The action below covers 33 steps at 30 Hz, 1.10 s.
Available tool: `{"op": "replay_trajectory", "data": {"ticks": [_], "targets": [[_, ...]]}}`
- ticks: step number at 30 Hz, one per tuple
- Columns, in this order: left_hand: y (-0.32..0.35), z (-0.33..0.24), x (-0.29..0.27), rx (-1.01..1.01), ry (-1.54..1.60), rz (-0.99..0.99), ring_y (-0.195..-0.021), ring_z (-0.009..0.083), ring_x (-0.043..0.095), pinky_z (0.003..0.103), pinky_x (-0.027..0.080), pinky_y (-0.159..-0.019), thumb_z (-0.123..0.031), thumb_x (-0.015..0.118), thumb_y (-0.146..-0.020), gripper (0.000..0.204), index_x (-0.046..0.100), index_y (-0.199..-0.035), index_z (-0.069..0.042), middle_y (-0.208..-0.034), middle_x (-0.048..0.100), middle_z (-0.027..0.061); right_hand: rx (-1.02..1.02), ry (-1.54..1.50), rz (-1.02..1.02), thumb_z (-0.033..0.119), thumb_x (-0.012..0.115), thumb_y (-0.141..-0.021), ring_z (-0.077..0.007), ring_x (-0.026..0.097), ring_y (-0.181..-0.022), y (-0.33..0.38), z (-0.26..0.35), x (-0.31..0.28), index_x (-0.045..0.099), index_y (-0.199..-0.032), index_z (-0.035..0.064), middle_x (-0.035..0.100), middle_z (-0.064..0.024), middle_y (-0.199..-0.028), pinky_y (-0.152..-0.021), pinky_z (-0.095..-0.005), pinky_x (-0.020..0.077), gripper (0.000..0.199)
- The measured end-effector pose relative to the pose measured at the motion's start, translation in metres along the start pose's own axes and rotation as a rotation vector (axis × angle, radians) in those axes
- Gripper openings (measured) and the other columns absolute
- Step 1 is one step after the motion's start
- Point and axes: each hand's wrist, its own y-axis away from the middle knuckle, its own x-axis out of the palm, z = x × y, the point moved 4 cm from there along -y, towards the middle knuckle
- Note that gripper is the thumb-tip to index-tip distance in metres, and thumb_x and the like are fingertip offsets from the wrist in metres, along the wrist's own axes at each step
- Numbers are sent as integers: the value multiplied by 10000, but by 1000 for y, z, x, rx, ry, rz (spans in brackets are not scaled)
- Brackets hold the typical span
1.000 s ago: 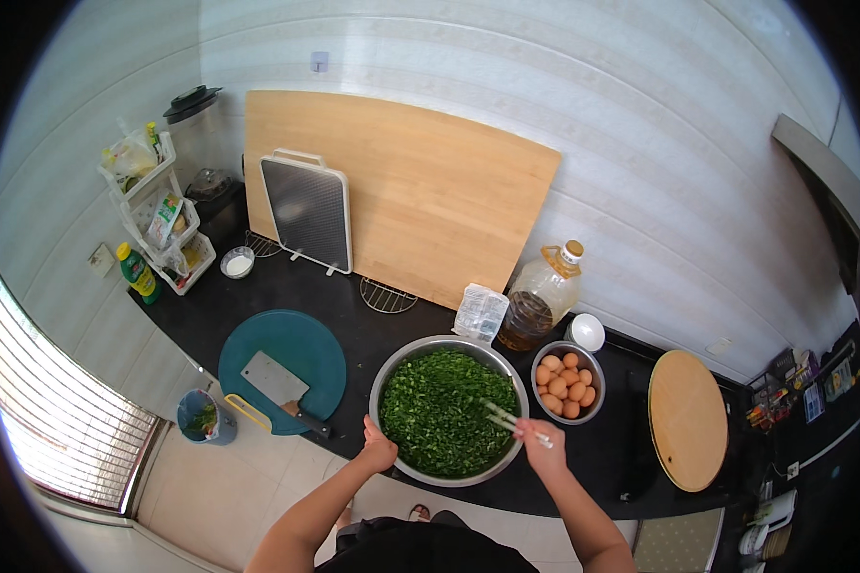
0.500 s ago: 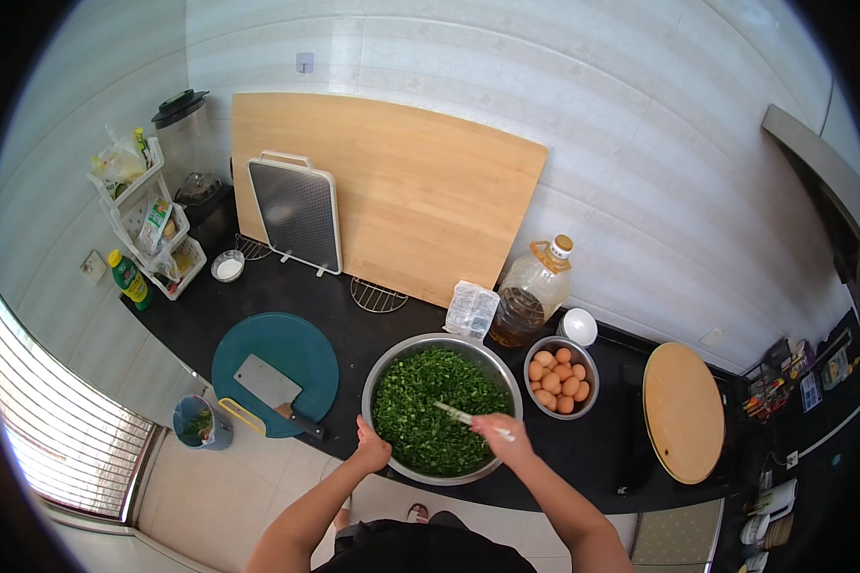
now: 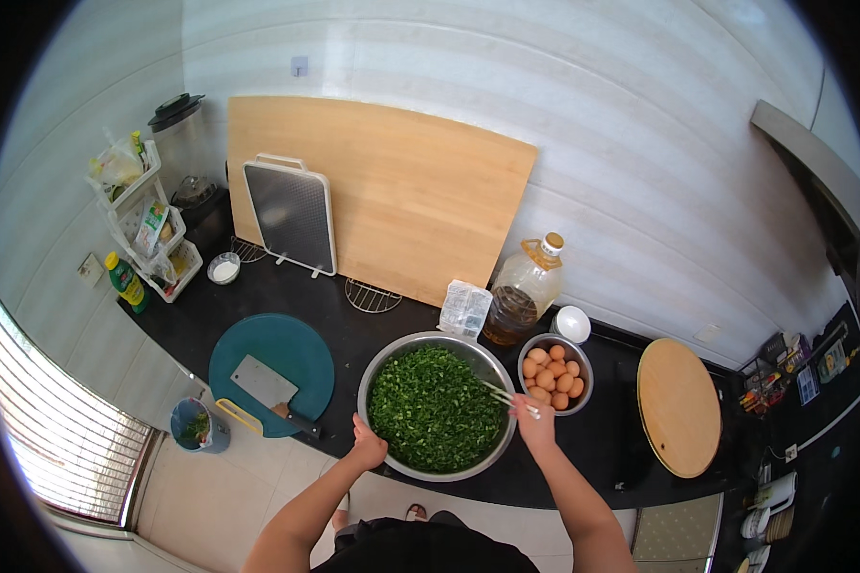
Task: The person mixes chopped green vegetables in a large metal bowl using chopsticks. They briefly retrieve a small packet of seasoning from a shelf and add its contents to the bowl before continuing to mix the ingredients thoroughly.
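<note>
A wide metal bowl full of finely chopped green leaves stands at the counter's front edge. My left hand holds its left rim, thumb and fingers against the metal. In my closed right hand is a pair of pale chopsticks, tilted, with their tips by the greens' right edge inside the bowl. A smaller metal bowl of brown eggs stands just beyond that hand. Left of the big bowl, a cleaver lies on a round teal cutting board.
Behind the bowl are a big oil jug, a crumpled white packet and white bowls. A large wooden board leans on the wall. To the right lies a round wooden board; a bin stands at lower left.
My right hand has moved right with the chopsticks, from over the middle of the greens to the bowl's right rim. The left hand keeps its place on the rim.
</note>
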Motion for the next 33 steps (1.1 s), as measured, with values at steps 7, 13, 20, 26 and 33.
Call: {"op": "replay_trajectory", "data": {"ticks": [7,13,20,26,33], "targets": [[-5,1,8,-28,-59,-17,-1241,357,375,413,343,-1010,-137,573,-779,986,-175,-1420,-115,-1475,121,201,214,-247,4,103,558,-899,-112,607,-614,45,-26,10,653,-809,-48,654,-86,-709,-573,-230,491,201],[-14,13,8,-51,-46,5,-1217,387,395,415,372,-988,-106,559,-783,958,-154,-1423,-82,-1476,114,210,-72,-135,180,59,547,-886,-129,628,-655,60,18,27,661,-885,-56,671,-102,-769,-630,-246,513,162],[-2,-6,-1,-44,-19,14,-1203,406,403,433,386,-971,-107,555,-784,959,-162,-1420,-82,-1454,140,225,134,-114,-42,135,565,-903,-124,621,-673,2,-51,19,655,-928,-41,655,-76,-751,-634,-238,505,199],[-7,5,4,21,-17,-21,-1198,417,403,431,369,-990,-104,560,-773,982,-191,-1405,-66,-1438,147,256,10,-260,217,133,541,-915,-142,633,-670,46,6,49,655,-936,-46,661,-96,-764,-622,-247,508,213],[-8,5,4,18,-3,-6,-1216,433,375,424,352,-1007,-116,561,-769,982,-186,-1402,-47,-1435,131,280,298,-240,-40,115,513,-905,-197,644,-588,12,-34,-10,610,-887,-88,649,-146,-736,-521,-259,529,226]]}}
